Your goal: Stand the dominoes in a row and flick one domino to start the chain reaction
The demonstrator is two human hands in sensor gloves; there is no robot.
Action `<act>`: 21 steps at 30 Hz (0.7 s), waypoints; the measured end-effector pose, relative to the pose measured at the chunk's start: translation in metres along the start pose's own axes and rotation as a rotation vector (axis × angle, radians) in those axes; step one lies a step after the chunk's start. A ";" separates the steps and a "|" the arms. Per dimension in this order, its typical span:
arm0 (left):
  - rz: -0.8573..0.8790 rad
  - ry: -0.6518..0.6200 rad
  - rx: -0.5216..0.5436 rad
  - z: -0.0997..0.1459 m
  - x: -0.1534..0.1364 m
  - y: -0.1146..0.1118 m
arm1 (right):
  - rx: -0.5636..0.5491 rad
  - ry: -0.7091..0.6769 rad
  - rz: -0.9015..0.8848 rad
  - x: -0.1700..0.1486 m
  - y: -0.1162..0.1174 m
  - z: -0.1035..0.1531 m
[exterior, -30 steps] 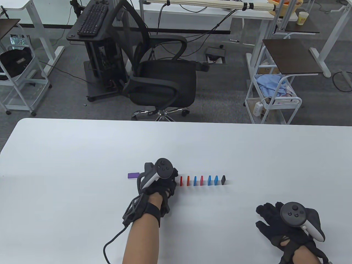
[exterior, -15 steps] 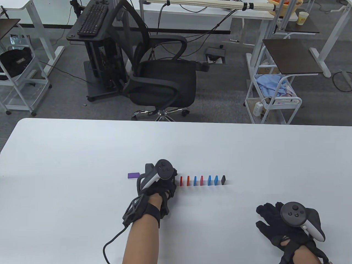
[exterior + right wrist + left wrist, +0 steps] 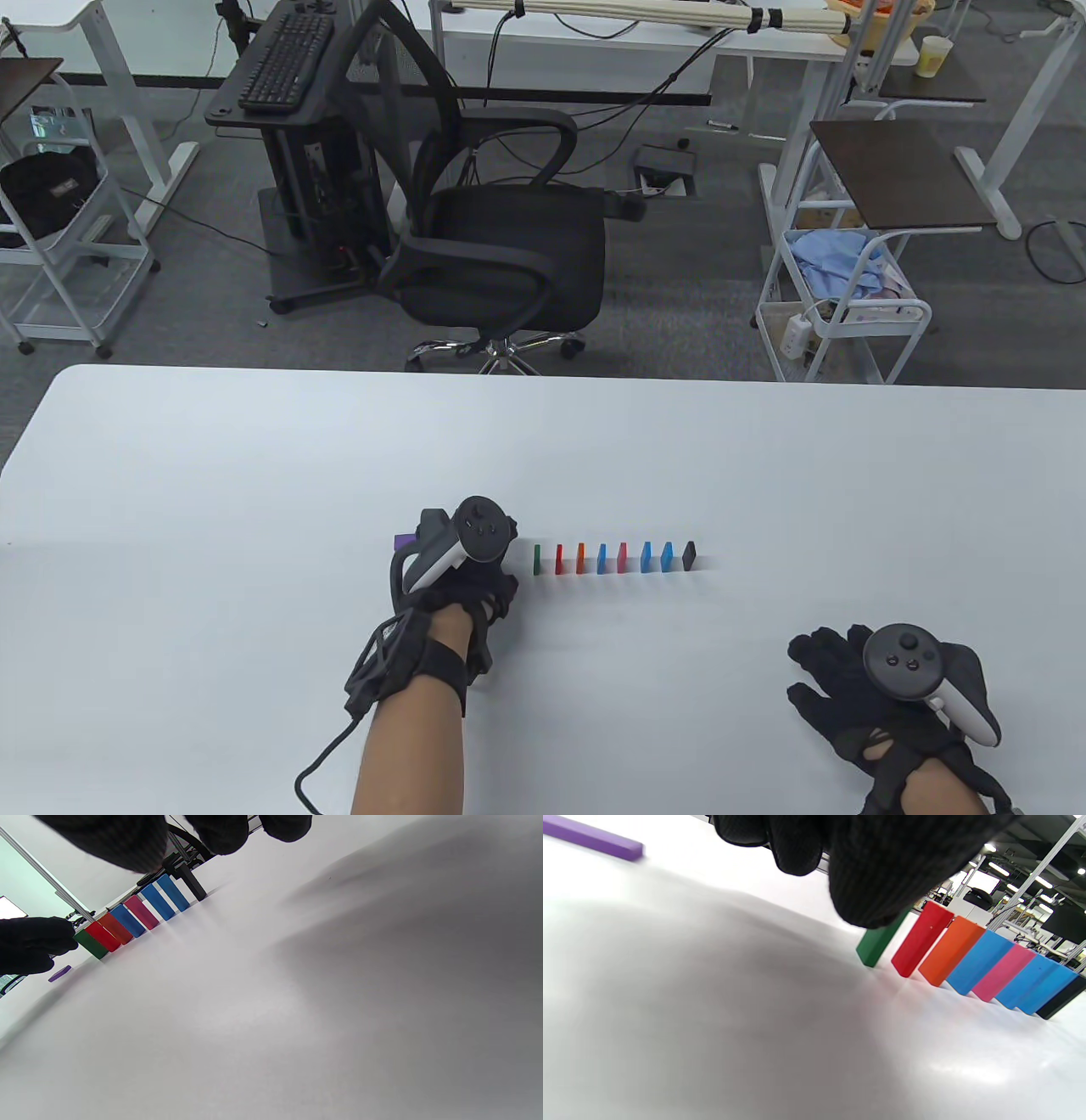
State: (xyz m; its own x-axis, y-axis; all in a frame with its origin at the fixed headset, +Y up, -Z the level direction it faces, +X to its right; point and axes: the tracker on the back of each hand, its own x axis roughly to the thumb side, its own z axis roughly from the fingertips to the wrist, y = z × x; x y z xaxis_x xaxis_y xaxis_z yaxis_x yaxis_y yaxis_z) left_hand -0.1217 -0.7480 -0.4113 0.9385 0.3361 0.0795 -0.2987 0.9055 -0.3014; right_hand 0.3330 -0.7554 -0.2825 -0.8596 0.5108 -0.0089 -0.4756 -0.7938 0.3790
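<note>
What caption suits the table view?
Left hand beside eight standing dominoes; purple domino lies flat.

The table view looked down from above and behind my arms, facing across the white table (image 3: pixel 254 475) toward an office chair (image 3: pixel 501 246) beyond its far edge, far enough back to take in both my hands. The left wrist view sat low, almost on the tabletop and tilted, very near the row of dominoes (image 3: pixel 967 959), seeing it end-on from the green domino (image 3: pixel 878 942). The right wrist view also skimmed the tabletop, tilted, but stood well away from that row (image 3: pixel 135 914), facing it from the opposite side. All three views shared the row.
</note>
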 end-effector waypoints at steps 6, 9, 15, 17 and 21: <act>-0.048 0.039 0.015 0.021 -0.015 0.020 | -0.002 0.002 -0.001 0.000 0.000 0.001; -0.070 0.063 0.037 0.028 -0.026 0.030 | -0.008 0.001 0.000 0.000 0.000 0.001; -0.180 0.140 0.054 0.033 -0.051 0.041 | -0.011 -0.001 0.002 0.000 0.001 0.001; -0.213 0.153 0.056 0.033 -0.057 0.041 | -0.013 -0.001 0.003 0.000 0.001 0.001; -0.212 0.185 0.075 0.029 -0.067 0.039 | -0.010 -0.001 0.005 0.001 0.001 0.001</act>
State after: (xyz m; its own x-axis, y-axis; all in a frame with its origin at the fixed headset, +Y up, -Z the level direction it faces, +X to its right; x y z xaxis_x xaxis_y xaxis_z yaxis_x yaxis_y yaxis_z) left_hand -0.2011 -0.7271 -0.4006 0.9950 0.0903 -0.0437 -0.0979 0.9694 -0.2250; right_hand 0.3320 -0.7557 -0.2810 -0.8620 0.5068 -0.0064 -0.4729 -0.7996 0.3701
